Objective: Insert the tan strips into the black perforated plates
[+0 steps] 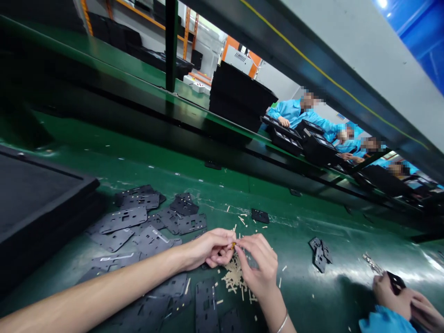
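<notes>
My left hand (208,248) and my right hand (258,263) meet above a green work surface (287,226), their fingertips pinching a small amber strip (233,245) between them. Below my hands lies a heap of tan slivers (233,276), with more scattered around. Several thin black perforated plates (149,240) lie overlapping to the left of my left hand. More black plates (206,305) lie under my wrists at the near edge. A bracelet (282,323) circles my right wrist.
A co-worker's hands (391,296) in a blue sleeve hold a small black piece at lower right. A black tray stack (34,199) stands at left. Beyond a dark rail, several people in blue smocks sit by black trays (286,141).
</notes>
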`<action>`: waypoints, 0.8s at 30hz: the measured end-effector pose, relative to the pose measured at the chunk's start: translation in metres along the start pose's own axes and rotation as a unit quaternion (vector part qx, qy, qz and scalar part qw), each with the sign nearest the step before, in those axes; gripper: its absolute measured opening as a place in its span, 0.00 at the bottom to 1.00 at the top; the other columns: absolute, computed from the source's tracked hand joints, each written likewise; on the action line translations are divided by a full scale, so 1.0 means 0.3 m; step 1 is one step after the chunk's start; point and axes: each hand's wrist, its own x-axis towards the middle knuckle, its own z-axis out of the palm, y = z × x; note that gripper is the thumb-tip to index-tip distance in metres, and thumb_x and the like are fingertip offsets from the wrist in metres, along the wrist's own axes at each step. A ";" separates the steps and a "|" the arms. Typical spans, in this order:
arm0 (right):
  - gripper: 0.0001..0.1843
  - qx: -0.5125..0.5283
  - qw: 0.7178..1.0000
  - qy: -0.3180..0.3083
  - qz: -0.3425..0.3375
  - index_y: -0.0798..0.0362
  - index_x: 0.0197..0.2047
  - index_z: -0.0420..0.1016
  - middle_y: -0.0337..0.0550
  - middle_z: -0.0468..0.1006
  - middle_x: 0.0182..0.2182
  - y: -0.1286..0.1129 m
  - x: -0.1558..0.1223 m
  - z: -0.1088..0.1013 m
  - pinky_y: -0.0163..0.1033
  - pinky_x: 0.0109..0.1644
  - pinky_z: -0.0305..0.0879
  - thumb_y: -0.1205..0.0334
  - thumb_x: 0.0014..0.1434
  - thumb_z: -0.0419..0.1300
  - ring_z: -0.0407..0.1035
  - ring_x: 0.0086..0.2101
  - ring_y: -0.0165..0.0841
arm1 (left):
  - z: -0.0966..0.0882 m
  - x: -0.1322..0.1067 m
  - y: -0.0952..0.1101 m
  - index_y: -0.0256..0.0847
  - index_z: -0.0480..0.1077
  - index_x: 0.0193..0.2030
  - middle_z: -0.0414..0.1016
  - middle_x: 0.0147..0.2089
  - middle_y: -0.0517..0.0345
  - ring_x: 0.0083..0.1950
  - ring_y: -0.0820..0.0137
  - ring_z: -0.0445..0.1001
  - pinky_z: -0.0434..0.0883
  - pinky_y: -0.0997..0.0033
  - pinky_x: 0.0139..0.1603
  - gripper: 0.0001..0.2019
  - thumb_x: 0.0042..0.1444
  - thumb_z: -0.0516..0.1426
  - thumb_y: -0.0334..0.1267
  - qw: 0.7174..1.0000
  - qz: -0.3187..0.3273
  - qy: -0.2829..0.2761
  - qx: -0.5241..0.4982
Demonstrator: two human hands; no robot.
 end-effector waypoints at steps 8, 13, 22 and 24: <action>0.08 0.011 0.998 -0.053 0.012 0.53 0.35 0.70 0.44 0.74 0.28 -0.006 -0.001 -0.016 0.40 0.34 0.66 0.75 0.53 0.56 0.68 0.30 0.33 | -0.016 0.002 0.010 0.39 0.57 0.26 0.58 0.15 0.65 0.15 0.81 0.45 0.39 0.82 0.13 0.09 0.50 0.54 0.40 0.999 -0.037 -0.031 0.014; 0.05 0.023 0.994 -0.093 0.051 0.53 0.33 0.69 0.43 0.73 0.27 -0.025 0.008 -0.028 0.39 0.33 0.63 0.72 0.55 0.55 0.66 0.30 0.32 | -0.020 0.002 0.024 0.39 0.57 0.23 0.59 0.14 0.65 0.14 0.81 0.47 0.40 0.81 0.12 0.10 0.47 0.55 0.40 0.992 -0.093 -0.011 0.087; 0.06 0.011 0.993 -0.051 0.104 0.53 0.29 0.68 0.40 0.71 0.23 -0.029 0.016 -0.031 0.35 0.29 0.59 0.69 0.56 0.53 0.63 0.25 0.30 | -0.027 -0.034 0.152 0.38 0.63 0.29 0.63 0.21 0.64 0.22 0.77 0.59 0.57 0.79 0.24 0.10 0.54 0.50 0.42 0.903 0.037 0.120 0.412; 0.06 -0.001 0.995 -0.048 0.091 0.54 0.29 0.67 0.40 0.71 0.23 -0.027 0.011 -0.020 0.35 0.29 0.59 0.70 0.55 0.53 0.63 0.26 0.29 | -0.061 -0.056 0.216 0.38 0.65 0.30 0.68 0.27 0.61 0.30 0.73 0.65 0.62 0.75 0.33 0.08 0.54 0.51 0.39 0.820 0.087 0.185 0.535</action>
